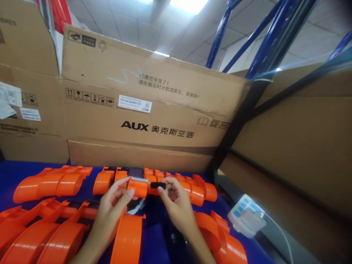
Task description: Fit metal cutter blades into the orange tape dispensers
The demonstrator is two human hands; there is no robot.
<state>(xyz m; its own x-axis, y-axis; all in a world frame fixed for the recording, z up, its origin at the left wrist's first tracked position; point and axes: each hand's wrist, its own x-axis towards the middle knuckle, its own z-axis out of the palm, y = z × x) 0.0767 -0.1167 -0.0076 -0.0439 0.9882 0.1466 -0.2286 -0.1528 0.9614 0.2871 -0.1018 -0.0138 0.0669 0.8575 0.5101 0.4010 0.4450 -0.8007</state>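
Note:
At the middle of the head view, my left hand (117, 200) pinches the body of an orange plastic tape dispenser (139, 189) with a toothed pale strip along its top edge. My right hand (176, 201) grips a short black sleeve (158, 185) between thumb and fingers. The sleeve sits at the end of an orange stem on the dispenser's right side. Another orange dispenser (128, 238) stands just below my left hand. Something whitish (136, 206) lies partly hidden beneath the held piece.
Several orange dispensers line the blue surface (155, 242) at left, back and right, such as a dispenser (70, 183). A dark square object (135, 172) stands behind my hands. Cardboard (154, 113) walls the back. At right are a power strip (246, 212) with a charger and a blue-black post (233, 135).

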